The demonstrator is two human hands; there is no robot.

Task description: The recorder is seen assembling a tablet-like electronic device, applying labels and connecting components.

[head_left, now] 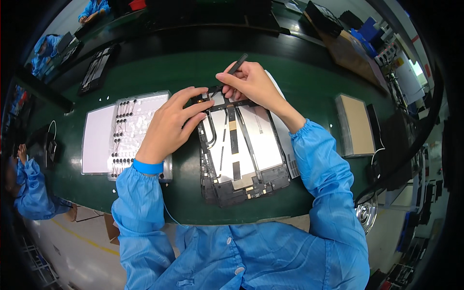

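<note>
My right hand (251, 86) is closed around black tweezers (238, 64), their tips pointing down at the upper left of an opened tablet (251, 140). The tablet has a silvery back plate, black strips and cables, and a dark board along its near end. It lies on top of similar units, whose edges show at the left. My left hand (171, 121) reaches in from the left, fingers spread. Its fingertips touch the tablet's upper left corner, close to the tweezer tips. Whatever small part lies under those tips is too small to make out. A blue band (148, 167) circles my left wrist.
Left of the tablet, a clear tray (126, 140) holds several small black parts with wires, beside a white sheet (97, 140). Tan boards (355, 124) are stacked at the right. Another tablet-like unit (96, 67) lies far left on the green table (183, 193). Other people in blue work at left.
</note>
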